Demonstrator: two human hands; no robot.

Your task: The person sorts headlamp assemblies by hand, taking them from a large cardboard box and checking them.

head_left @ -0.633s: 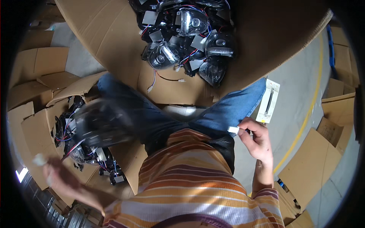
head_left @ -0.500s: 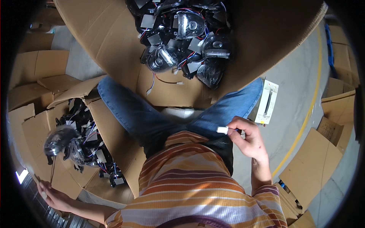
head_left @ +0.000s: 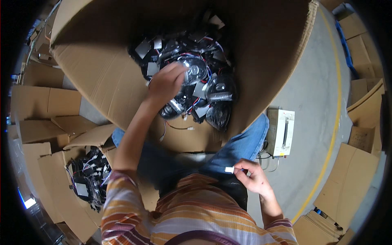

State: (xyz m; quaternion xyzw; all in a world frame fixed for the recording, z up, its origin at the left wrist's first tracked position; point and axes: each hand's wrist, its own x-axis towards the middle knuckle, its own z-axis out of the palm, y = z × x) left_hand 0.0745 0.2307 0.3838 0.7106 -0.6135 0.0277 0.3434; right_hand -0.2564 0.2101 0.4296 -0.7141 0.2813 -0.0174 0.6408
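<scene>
Between the fingertips of my right hand (head_left: 251,175) is a white plug connector (head_left: 229,169), pinched above my right thigh. Part of a dark wire shows beside those fingers. My left hand (head_left: 165,83) reaches into the large cardboard box (head_left: 94,77) in front of me, over a heap of black lamp units. Its fingers are blurred against a lamp unit with a clear lens (head_left: 194,70); whether they grip it, I cannot tell. More wrapped lamp units (head_left: 220,87) lie there with grey plates and coloured wires. One loose wire with a white connector (head_left: 190,128) trails toward me.
At my left stands a smaller open carton (head_left: 55,175) holding black wired parts (head_left: 87,177). A pale boxy device with a black handle (head_left: 281,132) sits on the floor to the right, cables beside it. Flattened cardboard (head_left: 341,175) lies beyond the yellow floor line (head_left: 326,163).
My left hand has swung from beside the left carton up into the large box. The wrapped lamp unit near it earlier no longer shows. My right hand keeps the plug connector.
</scene>
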